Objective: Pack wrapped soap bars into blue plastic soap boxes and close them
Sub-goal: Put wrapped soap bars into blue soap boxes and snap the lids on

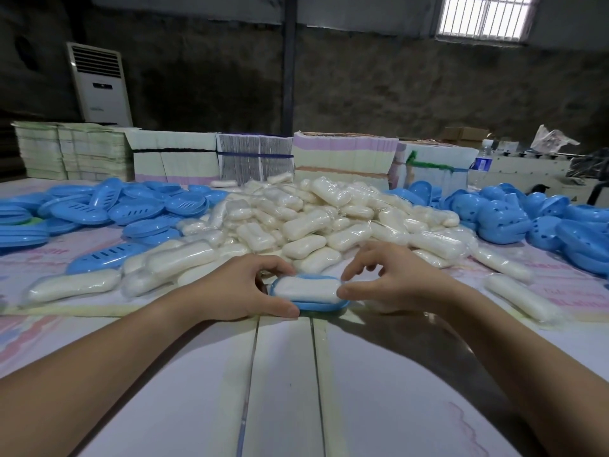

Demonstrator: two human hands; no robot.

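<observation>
Item: one wrapped soap bar (306, 287) seated in an open blue soap box base (309, 305), on the table (379, 390) near its front edge, just before a large heap of wrapped bars (313, 219). Left hand (237, 288) grips the base's left end, thumb and fingers curled round it; right hand (392, 285) pinches the bar's right end, remaining fingers loosely spread. Blue lids (108, 206) lie piled to the left, perforated blue bases (527, 216) to the right.

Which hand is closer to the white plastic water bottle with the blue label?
Right. The right hand is at the blue plastic soap box below the white plastic water bottle with the blue label; the left hand grips the box's opposite end.
</observation>
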